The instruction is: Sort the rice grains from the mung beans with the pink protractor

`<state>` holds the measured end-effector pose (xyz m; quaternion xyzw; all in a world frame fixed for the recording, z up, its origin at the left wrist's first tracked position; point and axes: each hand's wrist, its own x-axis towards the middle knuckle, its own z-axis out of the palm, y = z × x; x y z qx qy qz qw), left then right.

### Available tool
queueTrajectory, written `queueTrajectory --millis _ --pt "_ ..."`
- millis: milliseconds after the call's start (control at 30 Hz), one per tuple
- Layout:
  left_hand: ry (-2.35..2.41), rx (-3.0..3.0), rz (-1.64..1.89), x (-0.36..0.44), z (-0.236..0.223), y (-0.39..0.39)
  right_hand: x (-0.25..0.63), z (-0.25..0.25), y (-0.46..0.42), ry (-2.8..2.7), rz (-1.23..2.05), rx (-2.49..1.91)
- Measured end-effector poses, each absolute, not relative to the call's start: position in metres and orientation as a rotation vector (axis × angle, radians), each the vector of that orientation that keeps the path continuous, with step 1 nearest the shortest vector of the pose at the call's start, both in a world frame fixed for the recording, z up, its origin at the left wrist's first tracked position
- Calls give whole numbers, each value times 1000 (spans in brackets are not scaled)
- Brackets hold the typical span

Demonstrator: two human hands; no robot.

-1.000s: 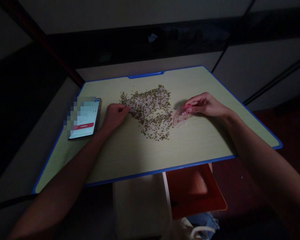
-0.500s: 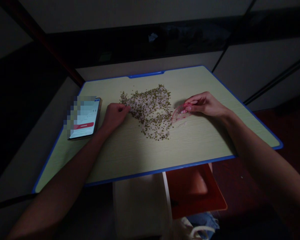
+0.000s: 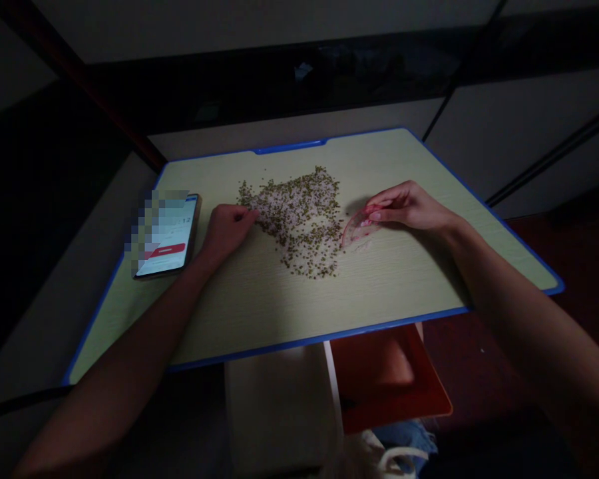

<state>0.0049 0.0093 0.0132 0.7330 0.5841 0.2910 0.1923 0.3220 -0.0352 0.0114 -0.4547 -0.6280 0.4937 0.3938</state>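
Observation:
A spread-out pile of green beans mixed with white rice-like grains (image 3: 299,199) lies mid-table. My left hand (image 3: 227,229) rests at the pile's left edge, fingers curled and pinched together by the grains; whatever may be between them is hidden. On the right, my right hand (image 3: 404,205) pinches a thin clear plastic piece with a curved red edge (image 3: 358,229) between thumb and fingers. Its lower left end touches or nearly touches the pile's right side. A few pale grains (image 3: 363,245) lie just below that piece.
The pale wood-look table (image 3: 259,306) has a blue rim. A lit phone (image 3: 172,233) lies at the left, beside my left wrist. Below the front edge are a white bin (image 3: 279,406) and an orange container (image 3: 379,379). Cabinet panels (image 3: 529,133) stand behind the table.
The view has shifted very slightly. Both hands keep almost the same place and grip, and the pile looks unchanged.

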Motion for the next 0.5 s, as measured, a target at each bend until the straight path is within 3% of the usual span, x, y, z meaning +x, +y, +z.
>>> queueTrajectory --millis 500 --pt "1623 2067 826 4 12 10 325 14 -39 -1658 1329 -1161"
